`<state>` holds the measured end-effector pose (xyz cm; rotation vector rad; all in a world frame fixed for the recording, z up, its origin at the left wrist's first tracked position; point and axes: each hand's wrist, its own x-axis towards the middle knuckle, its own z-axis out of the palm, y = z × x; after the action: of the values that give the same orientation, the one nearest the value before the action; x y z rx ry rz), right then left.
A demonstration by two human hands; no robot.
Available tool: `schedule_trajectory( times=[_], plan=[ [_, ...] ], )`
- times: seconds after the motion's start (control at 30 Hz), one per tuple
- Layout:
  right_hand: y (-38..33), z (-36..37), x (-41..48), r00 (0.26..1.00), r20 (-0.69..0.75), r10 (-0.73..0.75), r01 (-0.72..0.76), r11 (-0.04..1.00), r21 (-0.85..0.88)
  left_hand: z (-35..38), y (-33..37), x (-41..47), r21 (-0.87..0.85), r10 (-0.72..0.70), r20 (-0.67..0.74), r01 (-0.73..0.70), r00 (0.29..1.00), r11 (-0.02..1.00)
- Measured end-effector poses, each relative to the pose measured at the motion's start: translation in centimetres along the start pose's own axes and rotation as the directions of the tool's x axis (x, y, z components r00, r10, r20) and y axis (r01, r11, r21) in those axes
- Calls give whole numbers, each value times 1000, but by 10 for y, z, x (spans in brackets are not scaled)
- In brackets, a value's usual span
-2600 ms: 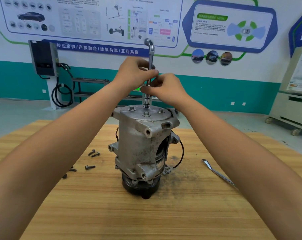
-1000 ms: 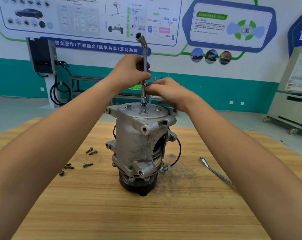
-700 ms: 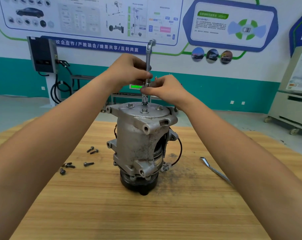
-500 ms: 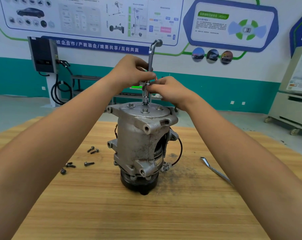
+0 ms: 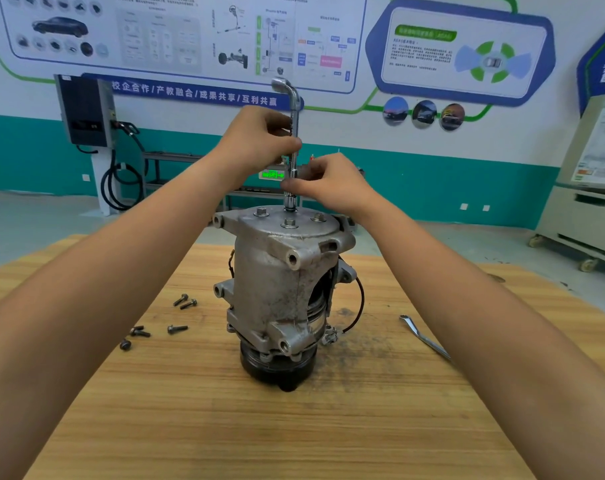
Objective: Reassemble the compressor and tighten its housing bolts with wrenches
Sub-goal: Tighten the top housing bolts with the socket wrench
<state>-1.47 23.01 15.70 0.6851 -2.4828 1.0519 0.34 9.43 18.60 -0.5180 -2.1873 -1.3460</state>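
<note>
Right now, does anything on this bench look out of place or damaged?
No visible damage. Several loose bolts lie scattered on the table left of the compressor, and a dark smear stains the wood right of its base.

The light wooden table (image 5: 225, 427) with striped grain carries the grey cast-metal compressor (image 5: 273, 282), upright on its black round pulley end, several small dark loose bolts (image 5: 177, 328) scattered to its left, a dark greasy smudge (image 5: 356, 348) just right of its base, and a slim flat silver metal tool (image 5: 424, 337) further right.
</note>
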Motion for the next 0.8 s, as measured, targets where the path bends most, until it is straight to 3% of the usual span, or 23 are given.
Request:
schedule_trajectory(
  times=[0.07, 0.23, 0.47, 0.67, 0.8],
  plan=[
    [0, 0, 0, 999, -33, -19, 18, 1000, -8, 1, 2, -1, -13, 2, 4, -2, 1000, 1000],
    [-5, -3, -1, 992, 100, 71, -90, 975, 201, 1, 4, -2, -20, -31, 92, 33, 995, 999],
    [-5, 1, -1, 991, -132, -7, 21, 995, 102, 6, -2, 4, 48, -42, -30, 43, 999, 998],
    [-10, -1, -2, 993, 106, 54, -69, 987, 143, 6, -2, 3, 37, -4, -97, 8, 995, 999],
    [-10, -5, -3, 991, 128, 33, -50, 990, 129, 2, 1, 2, -106, -26, 1, 26, 1000, 994]
  ],
)
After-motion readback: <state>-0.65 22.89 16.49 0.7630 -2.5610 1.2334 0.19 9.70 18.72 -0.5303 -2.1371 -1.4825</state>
